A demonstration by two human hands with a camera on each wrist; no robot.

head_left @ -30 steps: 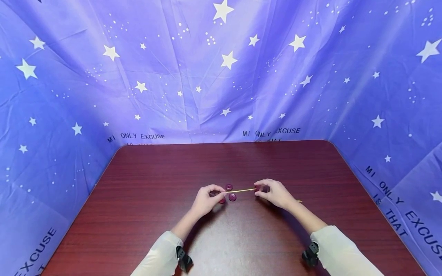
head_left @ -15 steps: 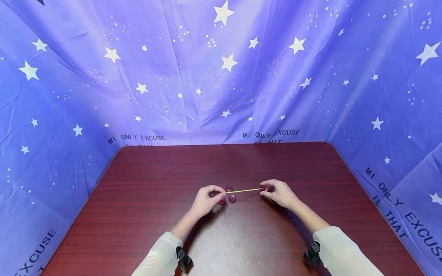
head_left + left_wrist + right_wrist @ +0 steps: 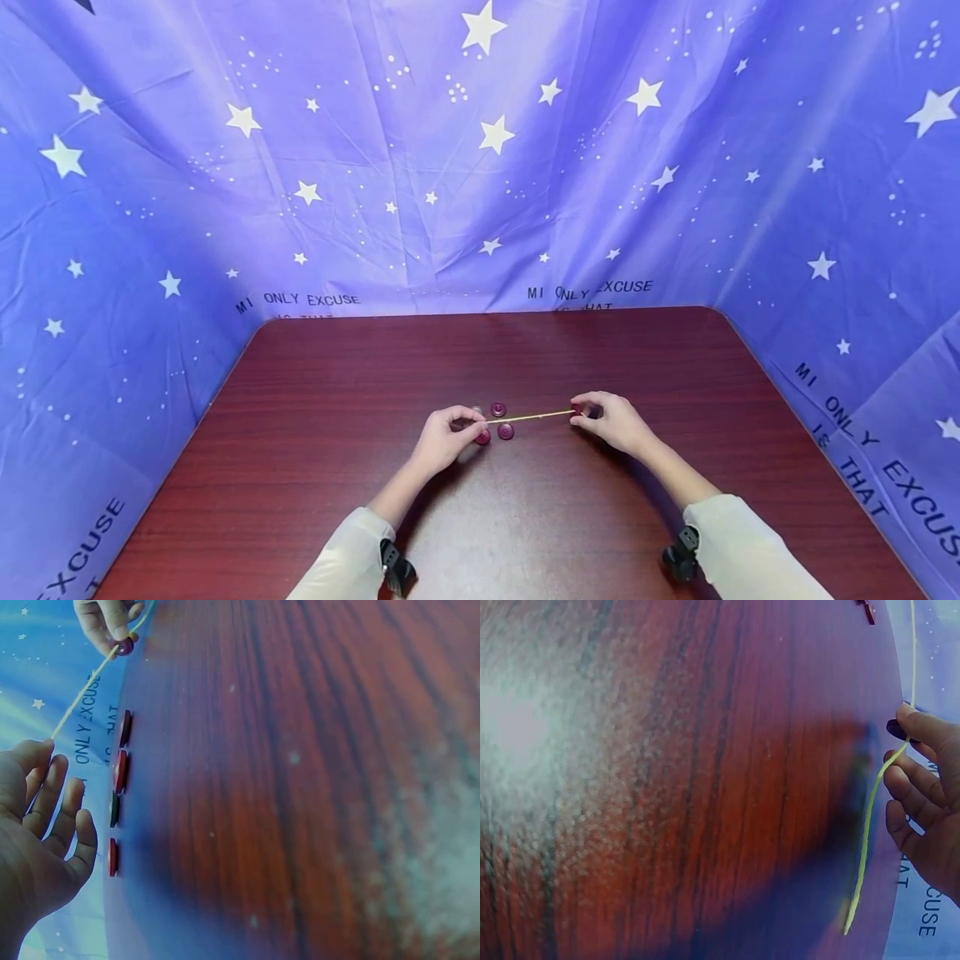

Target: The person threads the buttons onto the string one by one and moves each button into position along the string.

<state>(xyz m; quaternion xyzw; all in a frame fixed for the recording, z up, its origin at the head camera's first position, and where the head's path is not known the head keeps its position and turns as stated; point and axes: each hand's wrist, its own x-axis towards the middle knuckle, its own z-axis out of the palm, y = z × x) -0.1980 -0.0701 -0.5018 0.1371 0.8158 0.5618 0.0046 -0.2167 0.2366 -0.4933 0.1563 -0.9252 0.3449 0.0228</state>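
Note:
Between my two hands a thin yellow string [image 3: 528, 417] runs taut above the table. My left hand [image 3: 441, 437] pinches it between thumb and forefinger, the other fingers loosely bent in the left wrist view. At the string's other side my right hand [image 3: 617, 423] pinches a dark red button [image 3: 895, 729]. The string appears to pass through this button, and its loose tail [image 3: 864, 847] hangs below the hand in the right wrist view. Dark red buttons [image 3: 506, 432] lie on the table under the string. Another red button [image 3: 482, 437] lies just below my left fingertips.
A wood-grain table [image 3: 480, 517] with rounded far corners carries everything. In the left wrist view several buttons [image 3: 121, 771] appear edge-on in a row, one of them darker [image 3: 114, 808]. A purple curtain [image 3: 420, 150] with white stars encloses the back and sides.
My right hand has moved to the right with the button, and the stretch of string between the hands has grown longer. My left hand has shifted very slightly left, still pinching the string.

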